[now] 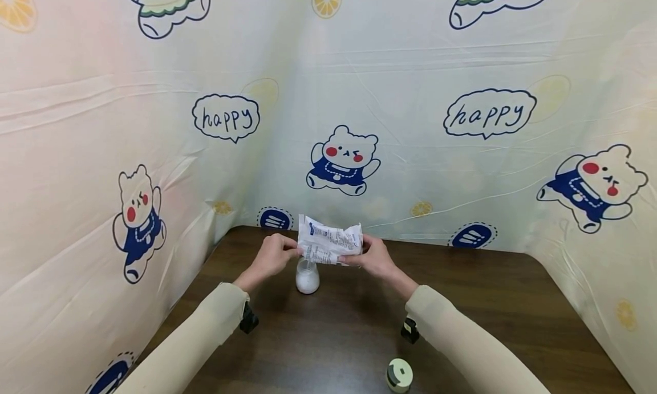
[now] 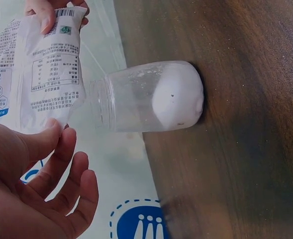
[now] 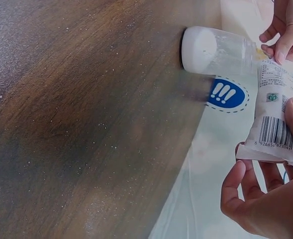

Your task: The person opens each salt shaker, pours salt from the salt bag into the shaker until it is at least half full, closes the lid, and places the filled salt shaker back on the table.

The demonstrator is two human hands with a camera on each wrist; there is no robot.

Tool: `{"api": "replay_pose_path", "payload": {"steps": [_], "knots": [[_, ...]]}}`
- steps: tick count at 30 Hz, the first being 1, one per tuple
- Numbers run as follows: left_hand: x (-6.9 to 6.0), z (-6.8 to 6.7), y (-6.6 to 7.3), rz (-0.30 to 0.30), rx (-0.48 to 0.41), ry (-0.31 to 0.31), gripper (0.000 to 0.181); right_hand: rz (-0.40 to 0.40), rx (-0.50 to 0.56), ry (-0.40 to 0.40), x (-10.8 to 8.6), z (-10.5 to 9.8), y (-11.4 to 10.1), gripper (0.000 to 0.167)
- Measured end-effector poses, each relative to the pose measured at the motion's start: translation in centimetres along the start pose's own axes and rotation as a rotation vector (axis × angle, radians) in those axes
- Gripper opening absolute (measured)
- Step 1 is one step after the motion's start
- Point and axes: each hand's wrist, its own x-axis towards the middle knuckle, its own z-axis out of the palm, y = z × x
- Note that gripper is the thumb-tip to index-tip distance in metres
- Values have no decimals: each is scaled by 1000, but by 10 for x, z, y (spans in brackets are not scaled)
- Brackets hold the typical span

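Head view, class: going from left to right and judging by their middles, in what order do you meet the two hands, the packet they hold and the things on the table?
Left hand, clear jar, white packet, right hand, round pale-green object.

Counted one left hand (image 1: 272, 254), one right hand (image 1: 376, 259), one printed white packet (image 1: 330, 242), one clear jar (image 1: 308, 280), one pale-green cylindrical object (image 1: 400, 374), one wooden table (image 1: 333, 337), two cream sleeves (image 1: 190, 337), two black wrist cameras (image 1: 248, 319), two "happy" speech bubbles (image 1: 226, 118) and three whole cartoon bears (image 1: 340, 170).
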Motion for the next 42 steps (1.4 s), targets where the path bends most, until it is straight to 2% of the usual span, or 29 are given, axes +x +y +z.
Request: {"api": "replay_pose_path", "payload": {"steps": [12, 15, 19, 22, 42], "knots": [[-1, 0, -2, -26, 3, -5, 6, 3, 14, 2, 1, 3, 1, 47], [-1, 1, -2, -28, 1, -4, 7, 0, 9, 5, -4, 3, -7, 45], [-1, 1, -2, -20, 4, -1, 7, -5, -2, -4, -4, 2, -8, 43], [-1, 0, -3, -14, 7, 2, 6, -8, 3, -11, 1, 1, 0, 45], [-2, 0, -1, -19, -3, 1, 5, -14, -1, -7, 0, 2, 1, 44]]}}
